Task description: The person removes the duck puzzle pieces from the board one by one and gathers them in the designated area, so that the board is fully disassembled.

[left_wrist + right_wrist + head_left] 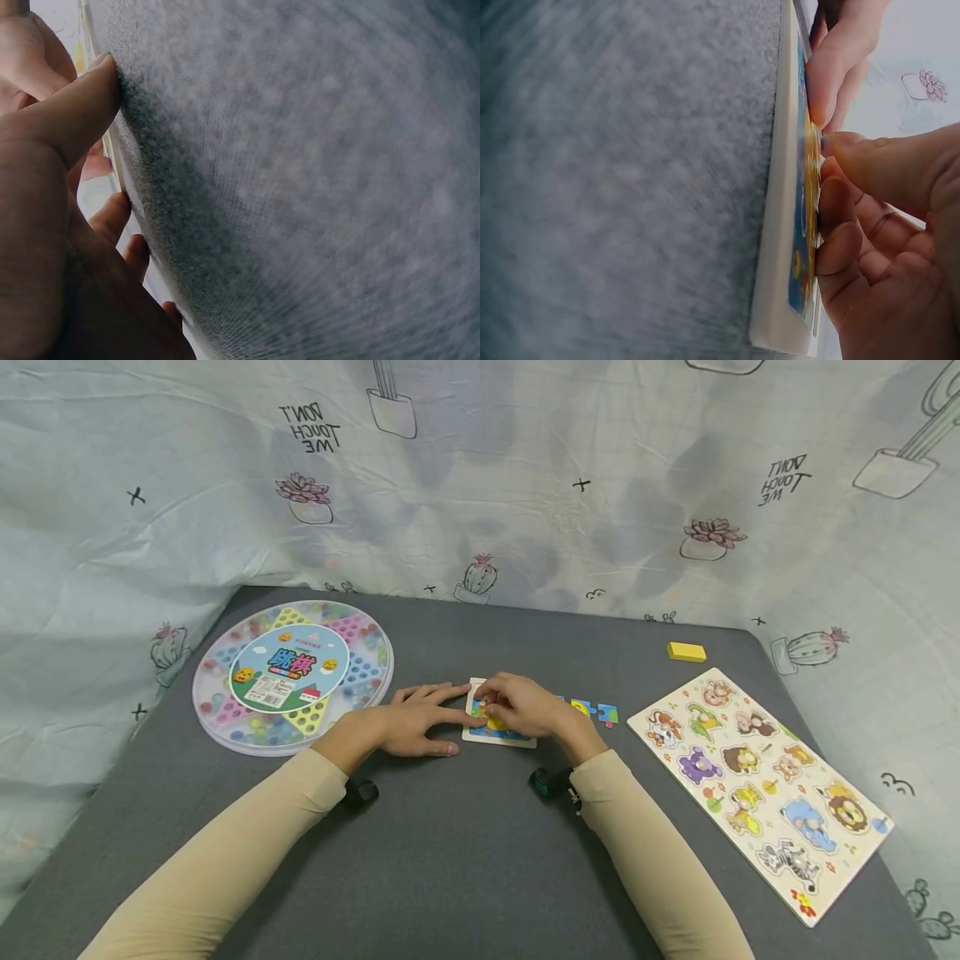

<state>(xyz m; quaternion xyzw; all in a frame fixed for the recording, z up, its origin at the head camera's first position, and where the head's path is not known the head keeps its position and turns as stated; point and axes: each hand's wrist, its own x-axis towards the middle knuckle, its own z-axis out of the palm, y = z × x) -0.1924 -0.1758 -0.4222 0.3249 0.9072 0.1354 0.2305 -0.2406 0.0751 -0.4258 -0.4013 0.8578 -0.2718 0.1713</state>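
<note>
A small jigsaw puzzle board (517,742) with a pale border and a blue and yellow picture lies mid-table. My left hand (420,722) lies beside it, palm down with fingers spread, the index finger reaching onto the picture and another finger at the board's upper left edge. Above the board my right hand (521,706) bends its fingers down. In the right wrist view its thumb and fingertips close on a yellow puzzle piece (814,161) at the picture's surface. The hand partly covers that piece. Loose puzzle pieces (606,714) lie just right of the right hand.
A round Chinese checkers set (360,702) under a clear lid stands at the left. To the right lies a wooden animal peg puzzle (757,789). A yellow block (686,652) sits at the back right. Patterned cloth (510,460) hangs behind the grey table (465,860).
</note>
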